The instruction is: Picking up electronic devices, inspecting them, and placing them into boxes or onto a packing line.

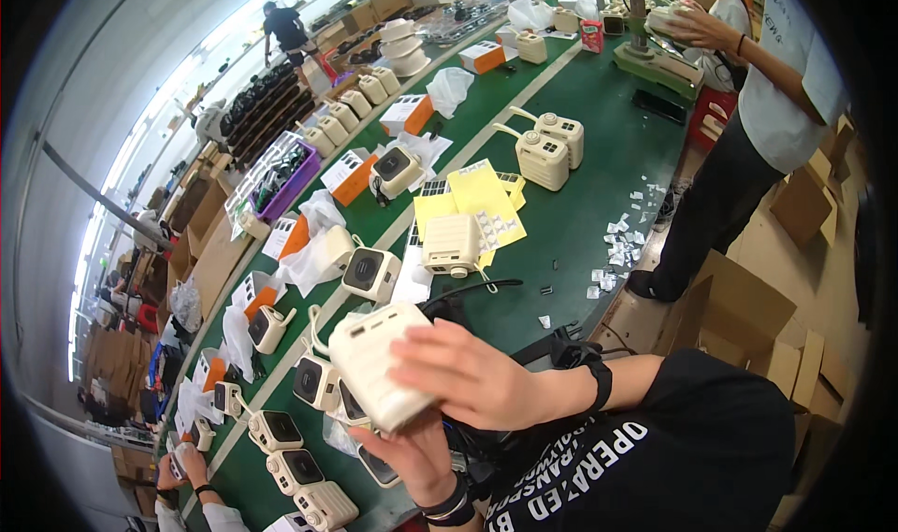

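Note:
Close to my body I hold a cream box-shaped device (368, 359) above the green table, tilted, with small ports on its upper face and a looped strap. My right hand (468, 378), slightly blurred, lies with its fingers pressed along the device's ribbed side. My left hand (416, 462) grips it from below, its fingers partly hidden. Just beneath stand similar devices (316, 382) with dark square fronts. Beyond my hands another ribbed cream device (450, 243) rests beside yellow sticker sheets (486, 203).
Orange-and-white boxes (349, 176) and plastic bags line the table's (599, 120) far side. Two strapped devices (543, 158) stand farther along. Small white scraps (617, 247) lie near the right edge. A co-worker (748, 92) stands at right; another person's hands (182, 465) work at lower left.

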Demonstrator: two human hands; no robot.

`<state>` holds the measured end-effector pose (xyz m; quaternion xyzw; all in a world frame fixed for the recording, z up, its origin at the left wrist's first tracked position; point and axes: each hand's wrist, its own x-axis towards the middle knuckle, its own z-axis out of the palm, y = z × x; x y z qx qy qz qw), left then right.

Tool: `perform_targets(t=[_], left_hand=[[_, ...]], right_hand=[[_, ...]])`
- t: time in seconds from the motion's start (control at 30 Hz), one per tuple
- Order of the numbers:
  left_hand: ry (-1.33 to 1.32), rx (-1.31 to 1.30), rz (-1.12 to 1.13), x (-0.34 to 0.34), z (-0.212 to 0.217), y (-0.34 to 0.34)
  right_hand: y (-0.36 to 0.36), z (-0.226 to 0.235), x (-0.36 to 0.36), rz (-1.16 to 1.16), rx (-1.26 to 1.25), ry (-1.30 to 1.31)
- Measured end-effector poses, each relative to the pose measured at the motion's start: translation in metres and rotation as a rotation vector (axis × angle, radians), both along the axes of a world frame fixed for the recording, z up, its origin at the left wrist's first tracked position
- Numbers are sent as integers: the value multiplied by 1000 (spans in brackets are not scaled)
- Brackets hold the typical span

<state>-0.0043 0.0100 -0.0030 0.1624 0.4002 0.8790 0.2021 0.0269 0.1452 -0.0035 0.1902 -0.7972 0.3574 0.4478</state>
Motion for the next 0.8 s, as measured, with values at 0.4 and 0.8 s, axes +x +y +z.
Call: perform_targets(t=[0.4,0.8], left_hand=[[-93,170,10,1,-11,-1],[-61,215,-154,-3,-28,3]], right_hand=[[1,21,8,404,-539,-213],[35,27,-2,623,-953,-640]])
